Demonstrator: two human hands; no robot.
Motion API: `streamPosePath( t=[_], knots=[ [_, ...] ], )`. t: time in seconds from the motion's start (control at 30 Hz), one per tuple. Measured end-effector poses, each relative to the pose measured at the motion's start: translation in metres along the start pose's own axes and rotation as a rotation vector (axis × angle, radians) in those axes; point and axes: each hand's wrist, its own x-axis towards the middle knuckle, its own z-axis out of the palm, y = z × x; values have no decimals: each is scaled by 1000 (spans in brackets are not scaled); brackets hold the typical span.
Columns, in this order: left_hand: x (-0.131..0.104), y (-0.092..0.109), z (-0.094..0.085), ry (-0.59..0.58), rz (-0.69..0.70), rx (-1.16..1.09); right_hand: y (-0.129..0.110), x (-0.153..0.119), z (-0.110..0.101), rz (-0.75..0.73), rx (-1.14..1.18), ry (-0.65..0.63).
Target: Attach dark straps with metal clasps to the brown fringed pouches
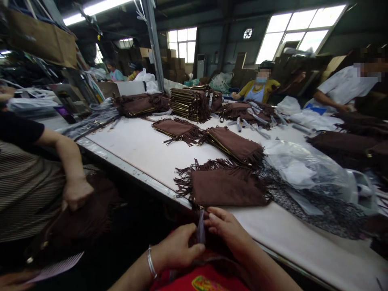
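A brown fringed pouch [222,186] lies flat at the table's near edge, its fringe pointing away and to the sides. From its near left corner hangs a plastic-wrapped tassel [201,228] on a gold clasp. My left hand [181,247], with a silver bangle at the wrist, is closed round the tassel's lower part. Close by on the right, my right hand [226,227] has its fingers bent together beside the clasp; what they hold, if anything, is too small to tell.
More brown pouches [235,143] and a tall stack [189,104] stand farther back on the white table [127,143]. Clear plastic bags [300,163] lie at the right. A co-worker's hand [75,193] holds a pouch at the left; other people work behind.
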Motion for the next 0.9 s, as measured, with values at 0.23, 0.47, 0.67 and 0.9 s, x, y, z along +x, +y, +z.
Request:
streamPosePath(
  t=[0.23, 0.47, 0.67, 0.9],
  knots=[
    [43, 7, -23, 471, -44, -2, -10, -27, -49, -16, 253, 280],
    [73, 18, 5, 243, -248, -309, -24, -15, -58, -163, 516, 372],
    [66, 60, 6, 37, -188, -790, -57, 5, -78, -67, 643, 302],
    [74, 69, -4, 71, -267, -880, -81, 22, -88, -183, 573, 410]
  ],
)
